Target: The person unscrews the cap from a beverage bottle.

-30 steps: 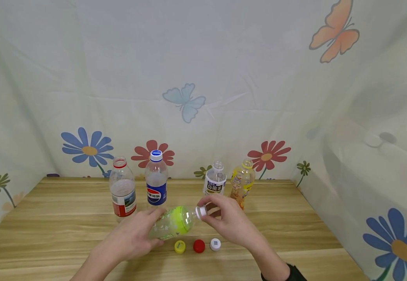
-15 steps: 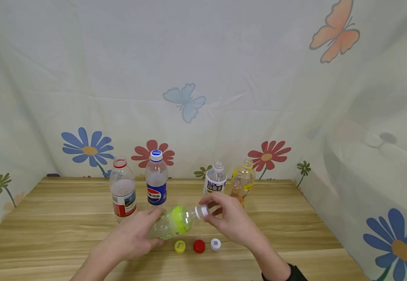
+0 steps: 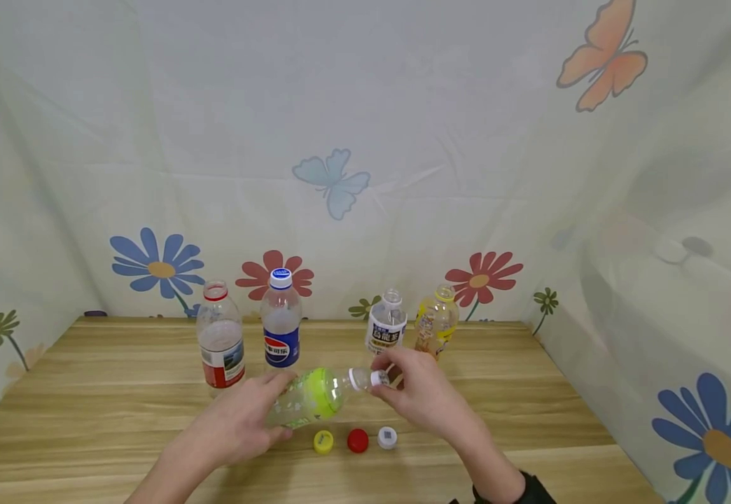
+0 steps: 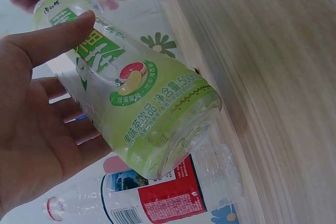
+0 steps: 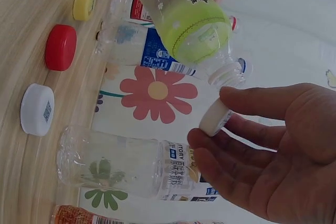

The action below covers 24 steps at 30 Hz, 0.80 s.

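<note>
My left hand (image 3: 246,420) grips a clear plastic bottle (image 3: 309,400) with a green label, tilted on its side with its neck to the right. In the left wrist view the thumb lies across the label of this bottle (image 4: 142,87), fingers behind it. Between thumb and fingers my right hand (image 3: 425,392) pinches a white bottle cap (image 5: 215,116), just off the open mouth of the bottle. A yellow cap (image 3: 323,442), a red cap (image 3: 357,440) and another white cap (image 3: 387,437) lie in a row on the table below the bottle.
Behind the hands stand an uncapped red-labelled bottle (image 3: 222,350), a Pepsi bottle (image 3: 281,329) with a blue-and-white cap, an uncapped oolong tea bottle (image 3: 386,325) and an uncapped yellow-necked bottle (image 3: 436,322). The wooden table (image 3: 120,406) ends at a flowered cloth backdrop (image 3: 365,231).
My right hand has pulled the white cap off the bottle's neck and moved slightly right with it. The left hand and the bottle have stayed nearly still.
</note>
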{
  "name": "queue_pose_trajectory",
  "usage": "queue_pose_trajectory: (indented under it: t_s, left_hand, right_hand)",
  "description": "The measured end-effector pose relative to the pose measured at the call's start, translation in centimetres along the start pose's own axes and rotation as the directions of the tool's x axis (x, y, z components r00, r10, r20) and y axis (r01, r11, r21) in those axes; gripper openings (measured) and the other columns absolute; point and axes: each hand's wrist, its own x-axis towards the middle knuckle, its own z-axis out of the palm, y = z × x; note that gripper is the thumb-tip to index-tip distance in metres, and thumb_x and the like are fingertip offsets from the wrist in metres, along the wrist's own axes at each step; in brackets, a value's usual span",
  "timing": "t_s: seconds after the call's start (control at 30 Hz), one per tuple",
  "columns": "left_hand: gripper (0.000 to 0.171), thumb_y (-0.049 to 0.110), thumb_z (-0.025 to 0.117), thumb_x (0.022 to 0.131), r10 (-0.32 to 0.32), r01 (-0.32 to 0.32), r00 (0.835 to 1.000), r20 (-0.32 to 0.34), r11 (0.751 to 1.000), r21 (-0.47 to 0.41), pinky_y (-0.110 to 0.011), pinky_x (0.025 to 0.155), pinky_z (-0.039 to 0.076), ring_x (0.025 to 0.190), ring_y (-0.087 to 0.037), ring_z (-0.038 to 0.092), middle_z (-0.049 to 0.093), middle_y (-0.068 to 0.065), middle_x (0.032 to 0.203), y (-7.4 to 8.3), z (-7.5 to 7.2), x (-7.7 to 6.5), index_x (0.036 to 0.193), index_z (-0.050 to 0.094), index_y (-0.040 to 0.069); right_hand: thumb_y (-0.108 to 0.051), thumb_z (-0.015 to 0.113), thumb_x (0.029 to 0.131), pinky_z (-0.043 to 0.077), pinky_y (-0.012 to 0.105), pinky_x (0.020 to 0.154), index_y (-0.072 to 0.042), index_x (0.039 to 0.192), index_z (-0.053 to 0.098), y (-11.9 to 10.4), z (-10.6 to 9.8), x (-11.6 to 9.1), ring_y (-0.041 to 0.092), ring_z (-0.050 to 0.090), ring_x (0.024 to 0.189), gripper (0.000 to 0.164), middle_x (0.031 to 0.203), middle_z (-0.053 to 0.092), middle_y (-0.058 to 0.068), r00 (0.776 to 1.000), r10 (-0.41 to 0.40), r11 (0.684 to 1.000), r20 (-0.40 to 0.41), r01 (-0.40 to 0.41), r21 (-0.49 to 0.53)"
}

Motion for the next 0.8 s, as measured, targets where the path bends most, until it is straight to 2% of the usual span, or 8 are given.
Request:
queue_pose_trajectory:
  t_s: [0.27, 0.5, 0.63, 0.8]
  left_hand:
    - [0.070, 0.031, 0.084, 0.079, 0.011, -0.011, 1.000, -0.006, 1.000, 0.012, -0.045, 0.095, 0.045, 0.117, -0.023, 0.057, 0.055, -0.002, 0.134, -0.1, 0.1, 0.0, 0.139, 0.052, 0.014]
    - [0.070, 0.030, 0.084, 0.079, 0.008, -0.008, 1.000, -0.002, 1.000, 0.004, -0.046, 0.096, 0.045, 0.118, -0.024, 0.057, 0.055, -0.002, 0.134, -0.1, 0.1, 0.0, 0.139, 0.051, 0.014]
    - [0.070, 0.032, 0.084, 0.079, 0.008, -0.008, 1.000, -0.005, 1.000, 0.012, -0.045, 0.095, 0.045, 0.117, -0.023, 0.057, 0.055, -0.002, 0.133, -0.1, 0.1, 0.0, 0.139, 0.051, 0.014]
    - [0.070, 0.032, 0.084, 0.079, 0.008, -0.008, 1.000, -0.010, 1.000, 0.014, -0.045, 0.095, 0.046, 0.116, -0.023, 0.057, 0.055, -0.002, 0.133, 0.0, 0.1, 0.0, 0.139, 0.052, 0.015]
  right_hand:
    - [-0.010, 0.078, 0.083, 0.046, 0.019, 0.064, -0.013, 0.094, 0.066, 0.5, -0.1, -0.2, 0.007, 0.057, 0.075, 0.017, 0.083, 0.060, -0.010, 0.990, 0.036, 0.988, 0.134, -0.015, -0.152]
    - [-0.009, 0.080, 0.077, 0.044, 0.022, 0.061, -0.015, 0.085, 0.064, 0.8, 0.2, -0.6, 0.007, 0.054, 0.070, 0.020, 0.076, 0.056, -0.011, 0.976, 0.078, 0.951, 0.202, -0.012, -0.310]
    - [-0.008, 0.081, 0.075, 0.043, 0.024, 0.058, -0.016, 0.082, 0.061, 1.1, 0.2, -0.7, 0.007, 0.052, 0.066, 0.023, 0.073, 0.055, -0.009, 0.962, 0.122, 0.934, 0.243, -0.028, -0.357]
    - [-0.006, 0.079, 0.078, 0.042, 0.025, 0.055, -0.016, 0.081, 0.060, 1.6, 0.3, -0.7, 0.009, 0.051, 0.064, 0.021, 0.071, 0.053, -0.008, 0.935, 0.202, 0.922, 0.292, -0.081, -0.378]
